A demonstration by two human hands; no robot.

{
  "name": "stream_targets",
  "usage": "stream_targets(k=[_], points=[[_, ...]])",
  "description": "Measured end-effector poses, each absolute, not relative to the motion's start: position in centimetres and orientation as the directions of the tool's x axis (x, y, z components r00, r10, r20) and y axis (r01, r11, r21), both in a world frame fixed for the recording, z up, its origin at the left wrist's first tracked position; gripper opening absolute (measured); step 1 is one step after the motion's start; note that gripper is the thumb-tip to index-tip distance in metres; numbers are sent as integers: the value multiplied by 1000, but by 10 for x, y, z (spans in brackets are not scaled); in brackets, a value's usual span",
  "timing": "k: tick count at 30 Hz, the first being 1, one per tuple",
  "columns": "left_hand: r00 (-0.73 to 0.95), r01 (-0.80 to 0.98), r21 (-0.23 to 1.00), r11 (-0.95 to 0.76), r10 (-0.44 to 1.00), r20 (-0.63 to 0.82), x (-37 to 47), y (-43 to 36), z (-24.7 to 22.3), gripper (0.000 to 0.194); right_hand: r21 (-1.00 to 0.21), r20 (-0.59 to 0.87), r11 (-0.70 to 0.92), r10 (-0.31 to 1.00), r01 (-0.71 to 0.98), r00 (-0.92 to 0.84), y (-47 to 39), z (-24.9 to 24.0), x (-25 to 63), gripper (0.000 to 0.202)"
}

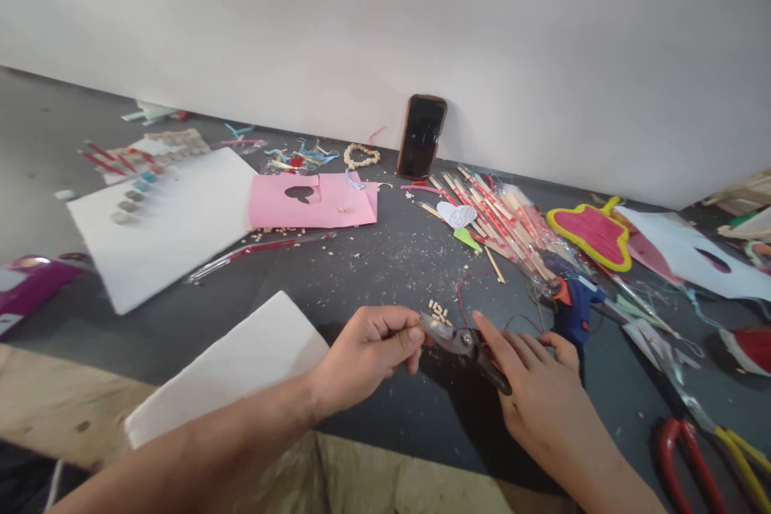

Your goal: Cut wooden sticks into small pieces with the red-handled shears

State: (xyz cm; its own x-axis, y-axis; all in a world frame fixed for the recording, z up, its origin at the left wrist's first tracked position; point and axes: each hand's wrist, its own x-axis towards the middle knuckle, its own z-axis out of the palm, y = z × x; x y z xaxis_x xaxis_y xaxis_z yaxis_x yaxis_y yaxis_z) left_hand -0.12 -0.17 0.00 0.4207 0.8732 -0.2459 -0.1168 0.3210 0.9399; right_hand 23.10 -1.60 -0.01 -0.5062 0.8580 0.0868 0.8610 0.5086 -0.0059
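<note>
My right hand [536, 385] is closed around the dark handles of a pair of pruning shears [463, 340], whose blades point left. At the blade tips, my left hand [373, 345] is pinched closed. Whatever lies between its fingertips is too small and covered to make out. Just behind the blades lie several short cut pieces of pale stick [439, 312] on the dark tabletop [385, 273]. A thin red thread [461, 289] curls beside them.
Wrapped wooden sticks [497, 213] and a blue glue gun [575, 305] lie right, with red-handled scissors [678, 458] nearer. A phone [422, 136] leans on the wall. Pink card [277, 213] and white boards [229, 369] lie left. A beaded ring [362, 155] lies behind.
</note>
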Motion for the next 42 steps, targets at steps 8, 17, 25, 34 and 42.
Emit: stream_targets(k=[8, 17, 25, 34, 42], points=[[453, -211, 850, 482, 819, -352, 0, -2, 4, 24, -9, 105, 501, 861, 866, -497, -19, 1, 229, 75], [336, 66, 982, 175, 923, -187, 2, -8, 5, 30, -14, 75, 506, 860, 862, -504, -20, 0, 229, 77], [315, 109, 984, 138, 934, -166, 0, -6, 6, 33, -46, 94, 488, 871, 872, -482, -25, -5, 221, 55], [358, 51, 983, 175, 916, -182, -1, -2, 8, 33, -75, 21, 488, 872, 869, -488, -24, 1, 223, 56], [349, 63, 986, 152, 922, -165, -1, 0, 10, 29, -42, 96, 481, 875, 876, -475, -21, 4, 225, 63]])
